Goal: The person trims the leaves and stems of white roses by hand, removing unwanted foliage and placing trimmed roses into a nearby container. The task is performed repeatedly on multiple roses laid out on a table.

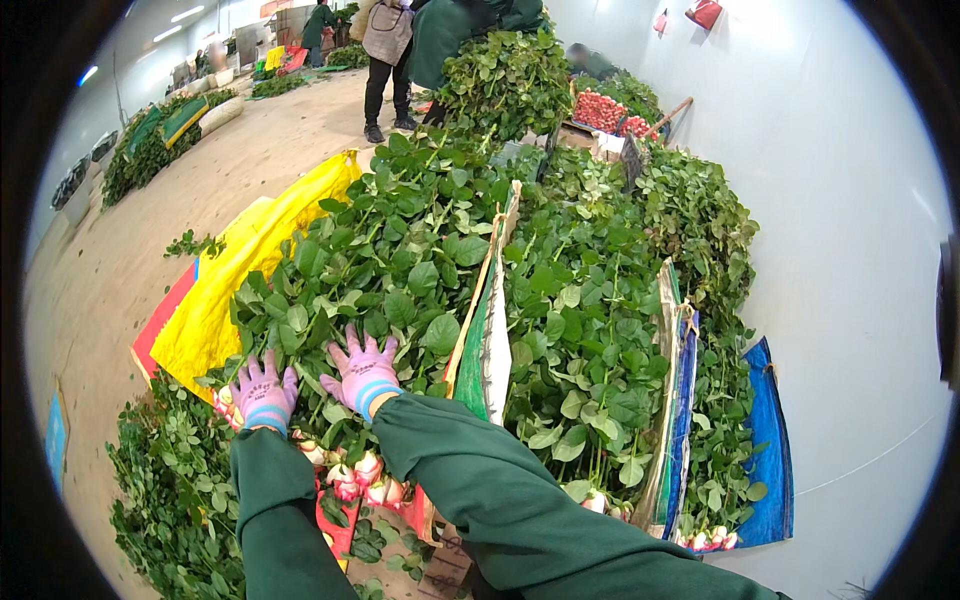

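Observation:
Both my hands wear pink gloves with blue cuffs and rest on a thick pile of leafy rose stems [390, 277]. My left hand [264, 394] lies at the pile's left side with its fingers spread, close to the yellow woven sheet [259, 262]. Just right of it, my right hand [364, 373] presses palm down on the leaves, fingers apart. Neither is closed around a stem. Pink and white rose heads [367, 469] show below my hands at the near end of the pile. A green and white woven divider [491, 345] stands right of this pile.
More rose stems [585, 337] lie to the right, past them a blue woven sheet [769, 450] by the white wall [840, 315]. Leafy stems [176, 480] are stacked low at left. Co-workers [390, 52] stand beyond the pile. Cardboard [450, 562] shows below.

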`<state>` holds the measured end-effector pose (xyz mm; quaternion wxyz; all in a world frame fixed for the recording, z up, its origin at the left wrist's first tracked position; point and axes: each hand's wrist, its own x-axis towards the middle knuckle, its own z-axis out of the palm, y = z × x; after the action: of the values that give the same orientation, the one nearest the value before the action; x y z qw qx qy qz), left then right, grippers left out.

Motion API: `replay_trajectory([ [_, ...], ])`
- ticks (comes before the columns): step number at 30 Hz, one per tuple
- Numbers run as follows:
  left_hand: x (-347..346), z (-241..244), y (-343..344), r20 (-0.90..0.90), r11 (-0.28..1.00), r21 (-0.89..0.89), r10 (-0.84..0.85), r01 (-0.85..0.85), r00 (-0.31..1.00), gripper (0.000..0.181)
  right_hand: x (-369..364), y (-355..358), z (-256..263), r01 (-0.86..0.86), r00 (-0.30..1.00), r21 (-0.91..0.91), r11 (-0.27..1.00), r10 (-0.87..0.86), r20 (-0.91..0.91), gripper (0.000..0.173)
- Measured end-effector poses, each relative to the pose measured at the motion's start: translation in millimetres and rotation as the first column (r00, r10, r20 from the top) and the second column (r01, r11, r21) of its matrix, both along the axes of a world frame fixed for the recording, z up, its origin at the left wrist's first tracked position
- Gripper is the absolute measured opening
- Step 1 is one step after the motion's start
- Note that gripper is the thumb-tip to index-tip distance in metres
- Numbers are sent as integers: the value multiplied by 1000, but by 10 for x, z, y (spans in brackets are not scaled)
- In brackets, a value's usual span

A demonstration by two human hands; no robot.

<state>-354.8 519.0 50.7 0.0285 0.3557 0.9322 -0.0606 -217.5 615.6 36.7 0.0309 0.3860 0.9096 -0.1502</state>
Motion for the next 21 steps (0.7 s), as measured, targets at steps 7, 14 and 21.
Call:
replay_trajectory([
  [7, -32, -61, -80, -49, 988, 143, -42, 48, 998, 62, 20, -21, 66, -3, 1000, -23, 1000, 4, 8, 66],
  [14, -48, -17, -619, -165, 680, 642, -328, 354, 930, 48, -14, -37, -11, 14, 1000, 21, 1000, -15, 19, 68],
  [21, 463, 358, -2976, -61, 805, 514, -311, 297, 948, 46, 68, -11, 244, -15, 999, 23, 1000, 15, -38, 70],
])
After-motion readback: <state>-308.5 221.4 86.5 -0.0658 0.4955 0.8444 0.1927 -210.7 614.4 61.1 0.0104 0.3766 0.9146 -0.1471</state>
